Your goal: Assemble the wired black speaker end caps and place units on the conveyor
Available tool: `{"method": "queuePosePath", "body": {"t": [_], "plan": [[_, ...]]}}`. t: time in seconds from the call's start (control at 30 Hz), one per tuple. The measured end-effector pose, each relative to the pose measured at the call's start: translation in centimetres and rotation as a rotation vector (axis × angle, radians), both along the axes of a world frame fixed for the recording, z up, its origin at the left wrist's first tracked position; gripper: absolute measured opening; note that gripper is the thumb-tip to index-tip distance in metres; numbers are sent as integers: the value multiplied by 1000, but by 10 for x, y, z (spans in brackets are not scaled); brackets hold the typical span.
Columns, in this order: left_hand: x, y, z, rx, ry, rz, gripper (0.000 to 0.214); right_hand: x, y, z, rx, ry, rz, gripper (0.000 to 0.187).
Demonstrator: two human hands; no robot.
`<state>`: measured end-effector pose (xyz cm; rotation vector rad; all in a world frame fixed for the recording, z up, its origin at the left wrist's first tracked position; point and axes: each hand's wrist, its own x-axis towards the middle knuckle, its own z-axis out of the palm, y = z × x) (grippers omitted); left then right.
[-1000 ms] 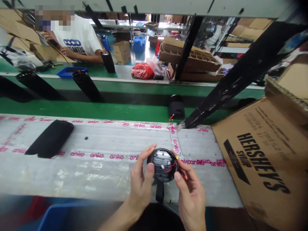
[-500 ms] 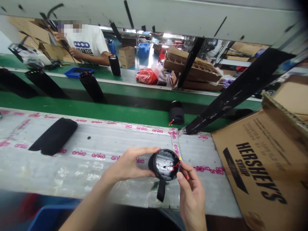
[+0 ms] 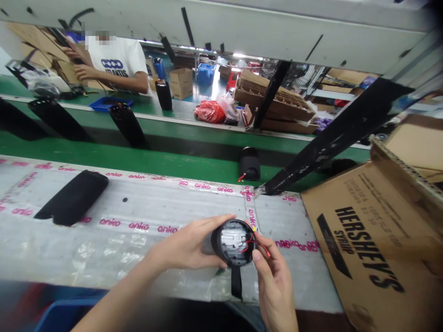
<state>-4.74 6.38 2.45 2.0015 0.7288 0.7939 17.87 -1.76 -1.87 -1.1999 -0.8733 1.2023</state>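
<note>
The left hand (image 3: pixel 183 246) is clasped round the rigid shell of a black cylindrical housing (image 3: pixel 235 242), the sturdiest place to hold, while the right hand (image 3: pixel 275 288) pinches its thin, fragile red wires (image 3: pixel 259 243).

Matt black plastic cylinder (image 3: pixel 215 243), glossy red wires (image 3: pixel 249 242), rough corrugated cardboard box (image 3: pixel 367 249).

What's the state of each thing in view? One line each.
left hand: wrapped around the cylinder
right hand: pinching the wires
black cylinder: held on its side, open end showing
red wires: coming out of the open end, pinched
long black casing: lying flat on the plastic sheet
upright black canister: standing behind the sheet, red wire at its base
cardboard box: flaps open
</note>
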Motion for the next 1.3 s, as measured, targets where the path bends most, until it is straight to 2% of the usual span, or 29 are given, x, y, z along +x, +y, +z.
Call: {"method": "queuePosePath", "body": {"t": [0.17, 0.23, 0.33, 0.4, 0.43, 0.5, 0.57, 0.63, 0.73, 0.9, 0.97, 1.17, 1.3], "plan": [[8, 1, -2, 113, -5, 25, 98, 0, -1, 2, 30, -20, 6, 37], [6, 2, -1, 108, 20, 8, 97, 0, -2, 4, 32, -39, -4, 35], [2, -1, 1, -20, 26, -14, 102, -1, -4, 5, 23, -47, -9, 33], [7, -9, -1, -163, -59, -20, 98, -2, -5, 4, 17, -36, -11, 34], [13, -14, -4, -231, -131, 17, 87, -3, -5, 3, 14, -34, -14, 35], [32, -24, -13, -340, -310, 196, 60, -5, -6, 1, 12, -41, -19, 36], [54, -32, -23, -381, -453, 411, 55, -7, -8, 0, 14, -70, -27, 37], [70, -35, -29, -374, -526, 508, 55, -8, -9, 2, 11, -111, -33, 36], [78, -35, -31, -371, -541, 495, 54, -1, -10, 8, 27, -158, -5, 37], [70, -31, -28, -360, -505, 462, 52, 33, 2, 7, 133, -302, 218, 52], [70, -31, -26, -340, -496, 466, 52, 43, 11, 2, 181, -393, 261, 55], [71, -33, -23, -345, -489, 469, 51, 47, 28, 1, 366, -522, 269, 52], [69, -32, -21, -355, -463, 451, 54, 46, 29, 7, 475, -677, 274, 60]]}}
